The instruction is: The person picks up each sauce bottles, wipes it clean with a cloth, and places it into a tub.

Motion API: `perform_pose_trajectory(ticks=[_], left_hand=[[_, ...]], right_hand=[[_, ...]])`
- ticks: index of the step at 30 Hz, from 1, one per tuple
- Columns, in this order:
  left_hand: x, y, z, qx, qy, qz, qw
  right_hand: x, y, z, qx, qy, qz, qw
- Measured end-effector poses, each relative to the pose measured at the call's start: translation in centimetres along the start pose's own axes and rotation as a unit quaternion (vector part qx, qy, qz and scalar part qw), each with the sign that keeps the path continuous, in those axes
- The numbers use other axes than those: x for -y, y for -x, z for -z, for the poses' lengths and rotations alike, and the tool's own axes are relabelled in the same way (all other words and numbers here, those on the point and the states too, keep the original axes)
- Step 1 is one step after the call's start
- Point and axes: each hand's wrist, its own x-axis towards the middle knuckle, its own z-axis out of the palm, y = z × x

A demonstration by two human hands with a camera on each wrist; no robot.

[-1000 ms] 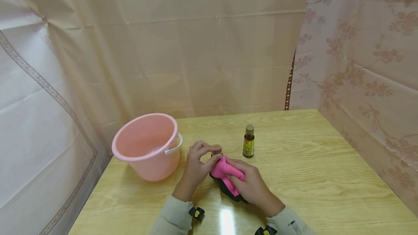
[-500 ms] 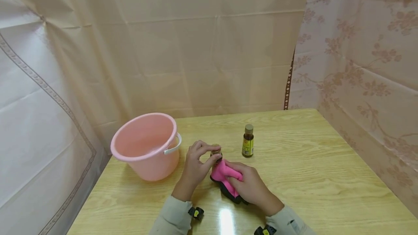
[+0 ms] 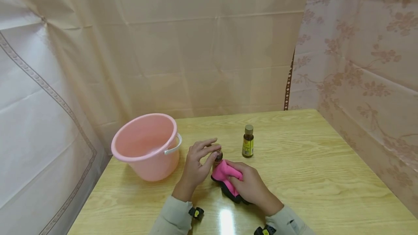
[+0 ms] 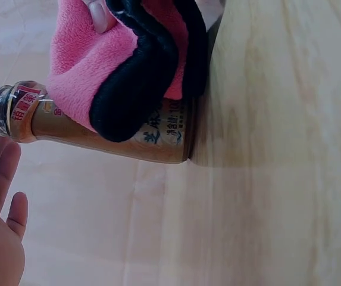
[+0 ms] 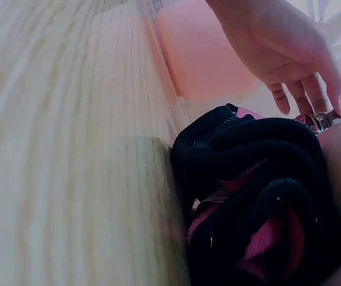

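My right hand (image 3: 250, 186) grips a pink cloth (image 3: 225, 172) with a black side, wrapped round a glass bottle (image 3: 218, 156). The left wrist view shows the bottle (image 4: 69, 132) standing on the table, its gold label partly covered by the cloth. My left hand (image 3: 197, 164) pinches the bottle's top between thumb and fingertips, index finger lifted. In the right wrist view its fingers hang spread beside the bottle's neck (image 5: 322, 121). Black folds of the cloth (image 5: 247, 149) hide most of the bottle there.
A pink bucket (image 3: 156, 168) with a white handle (image 3: 173, 146) stands left of my hands. Behind the cloth, a brown bottle (image 3: 248, 144) with a yellow label and gold cap stands upright. Curtains hang behind the wooden table (image 3: 326, 177) and along both sides.
My left hand's fingers have spread and its index finger has risen off the bottle's top. The cloth has slid slightly down, baring more of the neck. My right hand stays nearly in place.
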Motion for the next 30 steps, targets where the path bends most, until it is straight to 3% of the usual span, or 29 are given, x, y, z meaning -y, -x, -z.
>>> perform_pose_trajectory(ticks=[6, 13, 22, 30], left_hand=[[-0.14, -0.01, 0.21, 0.01, -0.01, 0.01, 0.9998], [-0.26, -0.14, 0.16, 0.001, -0.011, -0.001, 0.9999], [-0.37, -0.29, -0.01, -0.009, 0.001, -0.005, 0.9999], [-0.51, -0.27, -0.12, -0.018, 0.013, -0.002, 0.9998]], right_hand=[[0.03, -0.07, -0.07, -0.003, 0.003, -0.006, 1.0], [0.19, -0.08, -0.04, -0.005, -0.024, 0.008, 1.0], [0.31, 0.04, 0.19, -0.033, -0.044, 0.071, 0.996], [0.56, -0.03, 0.17, -0.069, -0.064, 0.142, 0.985]])
